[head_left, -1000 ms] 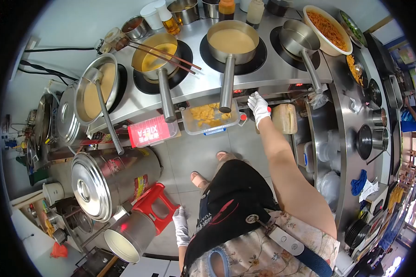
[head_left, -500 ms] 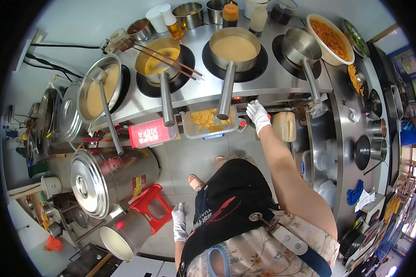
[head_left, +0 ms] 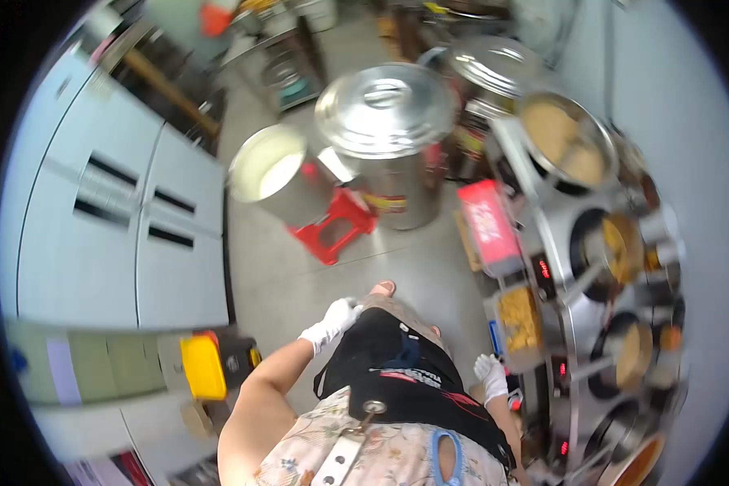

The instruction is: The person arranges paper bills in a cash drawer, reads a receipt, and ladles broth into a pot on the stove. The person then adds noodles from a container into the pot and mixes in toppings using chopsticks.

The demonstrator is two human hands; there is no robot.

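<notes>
We see a pause between handlings, by our judgement: filled pans on the worktop (head_left: 556, 217), both gloved hands apparently empty.
The clear tub (head_left: 528, 361) stands uncovered below the worktop's front edge, near our right hand (head_left: 490, 374) and just beyond the red-topped box (head_left: 491, 223); its yellow pieces (head_left: 519, 317) look irregular and heaped, though blur softens their edges. We take filling the pans as done, since two hold yellowish or tan contents; what is left does not show. Our right hand's fingers extend loosely, gripping nothing visible; our left hand (head_left: 332, 322) hangs beside the black apron (head_left: 381, 348), and we cannot tell how far it is closed.
</notes>
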